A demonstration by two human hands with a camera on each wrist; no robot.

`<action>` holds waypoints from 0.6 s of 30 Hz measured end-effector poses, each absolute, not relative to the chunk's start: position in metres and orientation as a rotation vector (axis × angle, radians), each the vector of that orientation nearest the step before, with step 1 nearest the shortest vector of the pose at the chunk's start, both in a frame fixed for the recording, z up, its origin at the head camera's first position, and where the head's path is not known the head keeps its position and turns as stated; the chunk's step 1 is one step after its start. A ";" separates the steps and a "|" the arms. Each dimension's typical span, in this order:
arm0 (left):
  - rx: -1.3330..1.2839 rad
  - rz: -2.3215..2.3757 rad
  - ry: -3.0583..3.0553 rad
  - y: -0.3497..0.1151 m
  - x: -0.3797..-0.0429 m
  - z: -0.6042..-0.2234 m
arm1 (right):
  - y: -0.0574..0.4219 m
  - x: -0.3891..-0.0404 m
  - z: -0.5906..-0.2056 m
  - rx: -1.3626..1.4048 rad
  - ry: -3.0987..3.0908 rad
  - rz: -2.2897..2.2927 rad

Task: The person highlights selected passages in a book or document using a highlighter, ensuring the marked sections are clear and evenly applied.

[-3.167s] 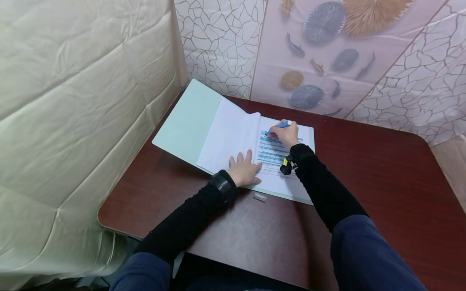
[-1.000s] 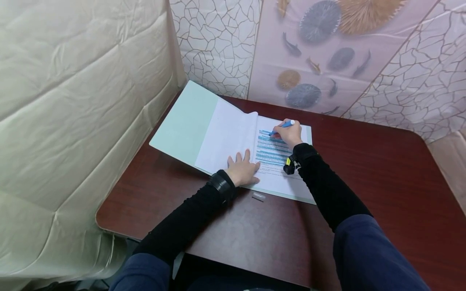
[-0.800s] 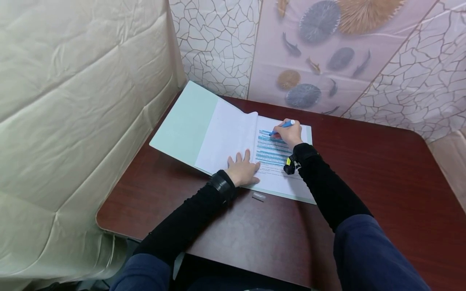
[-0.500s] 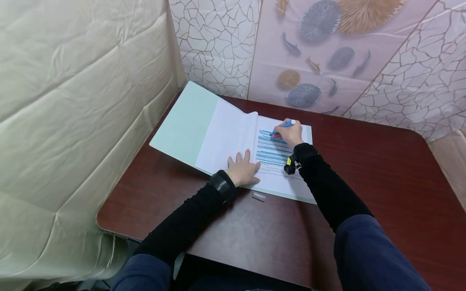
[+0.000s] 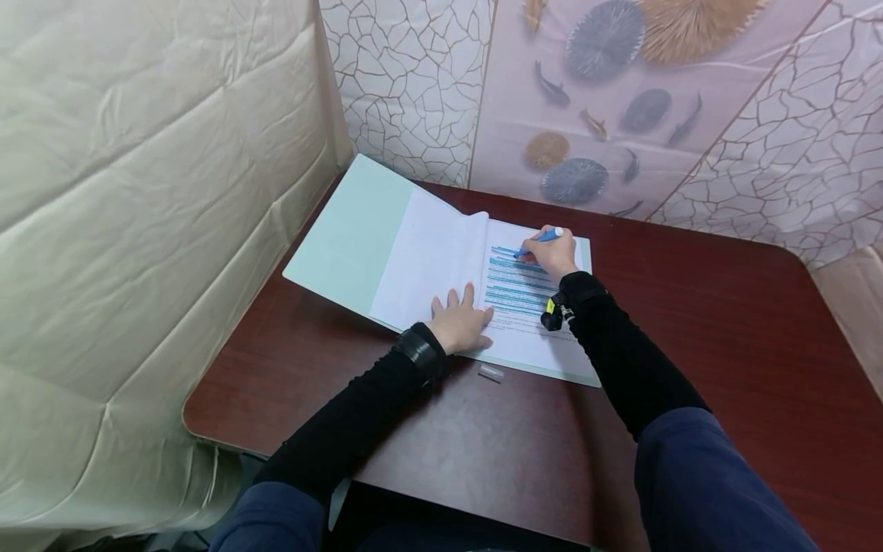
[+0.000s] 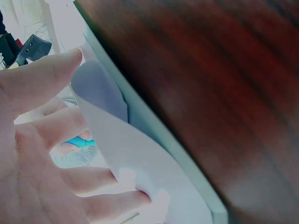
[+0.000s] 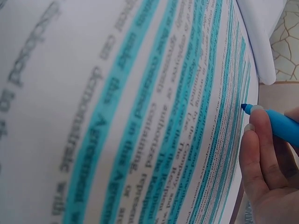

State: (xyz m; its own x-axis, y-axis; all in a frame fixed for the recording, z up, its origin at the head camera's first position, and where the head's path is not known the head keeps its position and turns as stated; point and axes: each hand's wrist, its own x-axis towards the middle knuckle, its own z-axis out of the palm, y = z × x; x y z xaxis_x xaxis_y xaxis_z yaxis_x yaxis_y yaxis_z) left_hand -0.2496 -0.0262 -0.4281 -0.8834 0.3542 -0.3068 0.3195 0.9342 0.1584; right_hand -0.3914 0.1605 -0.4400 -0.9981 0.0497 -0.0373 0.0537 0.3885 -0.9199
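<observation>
My right hand point(image 5: 557, 257) pinches a blue highlighter point(image 5: 549, 235), its tip at the upper lines of a printed page point(image 5: 517, 337). In the right wrist view, the highlighter point(image 7: 280, 126) has its dark blue tip right at the text, and many lines carry blue stripes. My left hand point(image 5: 457, 326) lies spread over the lower inner part of the open pale green folder point(image 5: 352, 222), fingers on the turned white sheet point(image 5: 431, 241). In the left wrist view, that sheet point(image 6: 126, 144) bulges up beside the fingers of my left hand point(image 6: 42, 140).
A small greyish, translucent piece point(image 5: 490, 373) lies on the dark red-brown table point(image 5: 704, 322) just in front of the folder. Cream fabric point(image 5: 159, 230) hangs along the left side, and a patterned cloth point(image 5: 407, 92) stands behind the table.
My right hand has slid a little to the right with the highlighter, its tip moving along the upper lines. My left hand stays in place on the sheet. The view has shifted slightly.
</observation>
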 end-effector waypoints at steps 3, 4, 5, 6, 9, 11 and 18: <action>0.495 0.153 2.753 -0.026 -0.249 -0.428 | 0.162 -0.392 -0.441 0.096 2.622 -1.724; 0.495 0.155 2.753 -0.026 -0.250 -0.428 | 0.162 -0.392 -0.441 0.095 2.627 -1.719; 0.494 0.157 2.753 -0.026 -0.250 -0.428 | 0.163 -0.392 -0.441 0.097 2.629 -1.720; 0.495 0.158 2.755 -0.026 -0.249 -0.428 | 0.163 -0.392 -0.442 0.092 2.632 -1.723; 0.489 0.160 2.754 -0.026 -0.250 -0.428 | 0.163 -0.391 -0.442 0.080 2.644 -1.734; 0.485 0.155 2.753 -0.025 -0.250 -0.429 | 0.163 -0.390 -0.443 0.079 2.653 -1.745; 0.488 0.153 2.749 -0.025 -0.250 -0.428 | 0.164 -0.388 -0.442 0.098 2.656 -1.760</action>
State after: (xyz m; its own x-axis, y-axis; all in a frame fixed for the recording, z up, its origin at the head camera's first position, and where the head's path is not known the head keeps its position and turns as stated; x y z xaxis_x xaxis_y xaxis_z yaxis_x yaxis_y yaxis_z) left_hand -0.2499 -0.0254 -0.4283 -0.8817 0.3514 -0.3147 0.3143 0.9351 0.1636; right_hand -0.3876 0.1636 -0.4423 -0.9970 0.0767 0.0047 0.0256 0.3889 -0.9209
